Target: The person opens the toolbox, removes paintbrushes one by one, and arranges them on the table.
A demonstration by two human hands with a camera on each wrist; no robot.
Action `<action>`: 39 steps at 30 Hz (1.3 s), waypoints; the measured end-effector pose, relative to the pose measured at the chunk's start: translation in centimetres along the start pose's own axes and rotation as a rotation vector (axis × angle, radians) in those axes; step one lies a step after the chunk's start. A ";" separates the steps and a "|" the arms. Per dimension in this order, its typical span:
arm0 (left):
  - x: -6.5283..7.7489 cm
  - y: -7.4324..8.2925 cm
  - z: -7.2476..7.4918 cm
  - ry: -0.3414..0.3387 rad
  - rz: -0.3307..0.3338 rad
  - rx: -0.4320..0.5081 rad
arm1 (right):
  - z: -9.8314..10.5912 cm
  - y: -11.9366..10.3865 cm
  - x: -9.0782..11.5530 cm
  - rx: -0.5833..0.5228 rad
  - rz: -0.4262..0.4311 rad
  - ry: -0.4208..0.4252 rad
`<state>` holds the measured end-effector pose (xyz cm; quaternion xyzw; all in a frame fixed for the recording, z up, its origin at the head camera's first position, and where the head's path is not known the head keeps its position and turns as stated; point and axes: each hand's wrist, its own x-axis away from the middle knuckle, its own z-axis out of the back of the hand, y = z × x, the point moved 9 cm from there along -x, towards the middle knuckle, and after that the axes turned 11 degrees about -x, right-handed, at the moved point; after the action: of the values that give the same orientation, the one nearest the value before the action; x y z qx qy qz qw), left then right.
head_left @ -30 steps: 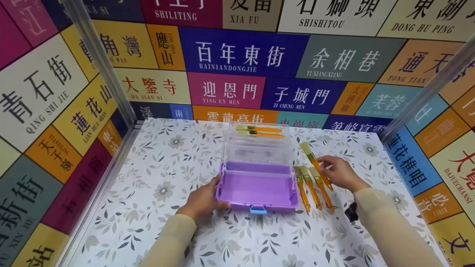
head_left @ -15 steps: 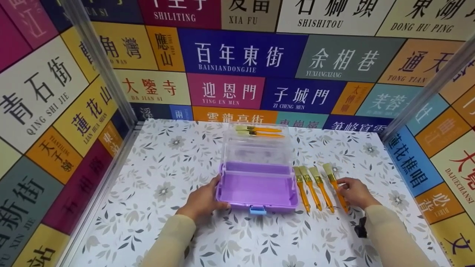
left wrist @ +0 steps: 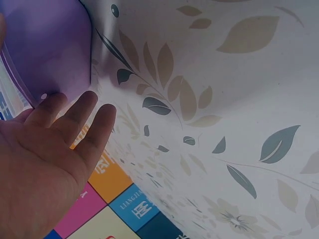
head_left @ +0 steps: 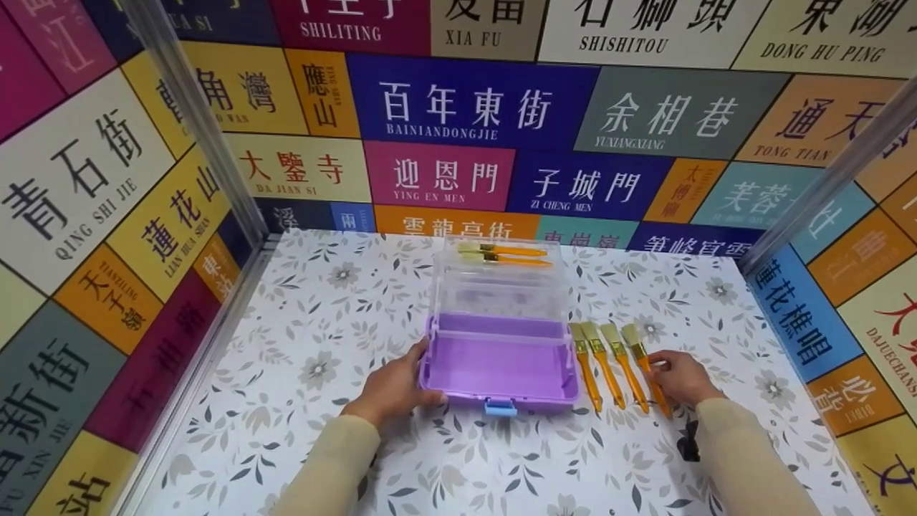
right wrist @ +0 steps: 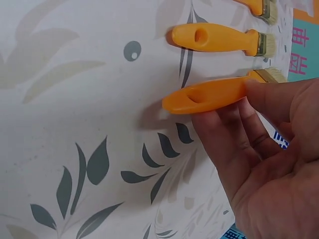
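Note:
In the head view, an open purple plastic box (head_left: 551, 405) stands mid-table with its clear lid (head_left: 494, 304) tipped back. My left hand (head_left: 390, 387) holds the box's left end, thumb at the front corner; the left wrist view shows the fingers along the purple wall. To the right of the box, my right hand (head_left: 680, 376) pinches the orange handle of a flat bristle paintbrush (right wrist: 204, 97) between thumb and fingers. That brush lies low over the table, bristles pointing away, beside three similar paintbrushes (head_left: 630, 380) set in a row.
Two more paintbrushes (head_left: 526, 261) lie at the far end of the clear lid. A light blue latch (head_left: 500, 408) juts from the box front. The floral-covered table (head_left: 315, 365) is enclosed by colourful lettered walls (head_left: 466, 100) at the back and sides.
My right hand has brought the paintbrush down and toward me, then slightly left, to the right end of the row. The left hand and the box have stayed put.

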<state>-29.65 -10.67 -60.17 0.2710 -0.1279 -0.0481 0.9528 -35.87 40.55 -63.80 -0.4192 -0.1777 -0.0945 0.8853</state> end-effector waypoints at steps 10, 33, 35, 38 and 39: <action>0.0 0.1 0.1 0.011 -0.014 -0.015 | -0.2 -0.3 0.0 0.002 -0.015 -0.009; -0.1 0.1 0.1 0.016 -0.025 -0.045 | 0.0 -0.8 0.2 0.099 0.053 0.033; -0.1 0.1 0.1 0.019 -0.029 -0.048 | -0.1 -0.7 0.1 0.105 0.040 0.033; -0.1 0.1 0.1 0.022 -0.037 -0.047 | -0.1 -0.7 0.0 0.113 0.028 0.030; 0.0 0.1 0.1 0.023 -0.039 -0.046 | -0.1 -0.7 -0.1 0.114 0.026 0.031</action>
<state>-29.73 -10.61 -60.01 0.2519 -0.1103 -0.0662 0.9591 -36.11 40.05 -63.41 -0.3690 -0.1637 -0.0794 0.9115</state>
